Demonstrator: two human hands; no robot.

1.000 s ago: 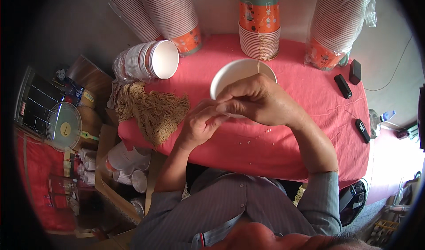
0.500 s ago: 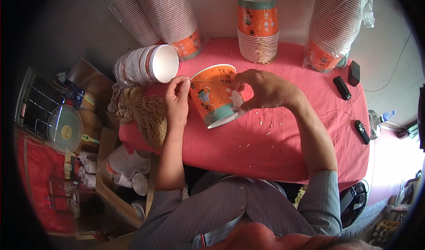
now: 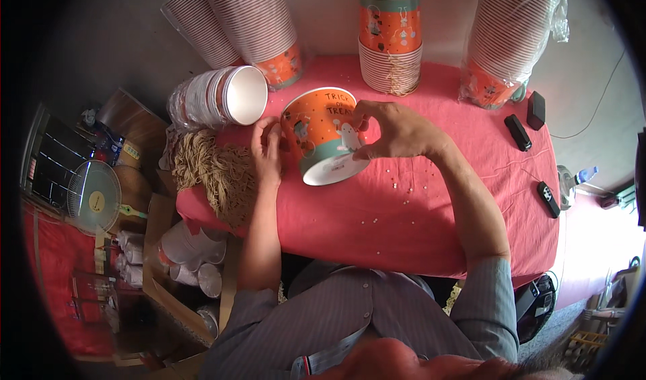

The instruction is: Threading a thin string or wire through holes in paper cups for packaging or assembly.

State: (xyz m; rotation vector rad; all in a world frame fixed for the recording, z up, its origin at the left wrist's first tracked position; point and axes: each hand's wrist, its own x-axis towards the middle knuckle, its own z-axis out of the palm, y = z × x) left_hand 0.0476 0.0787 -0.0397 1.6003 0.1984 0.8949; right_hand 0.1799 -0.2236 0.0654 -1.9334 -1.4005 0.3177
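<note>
An orange and green paper bucket [image 3: 319, 134] with cartoon figures and dark lettering is tilted over the red-covered table, its pale base turned partly toward me. My right hand [image 3: 397, 134] grips its right side, thumb near the base and fingers near the rim. On the other side, my left hand [image 3: 267, 152] has its fingers curled up close against the bucket's wall. Whatever lies between those fingertips is too small to make out. Beside my left forearm lies a heap of tan strings [image 3: 212, 168].
Behind stand a short bucket stack [image 3: 390, 40] with tan loops and tall plastic-wrapped stacks [image 3: 501, 37]. A wrapped stack [image 3: 219, 97] lies at left. Small white bits [image 3: 395, 185] dot the red cloth [image 3: 336, 225]. Black devices [image 3: 518, 132] sit at right; a carton [image 3: 155, 272] stands lower left.
The bucket has turned more upright, showing more of its base, and shifted slightly left. The string stretched from my left fingers across it no longer shows. My left fingers have curled in at its side.
</note>
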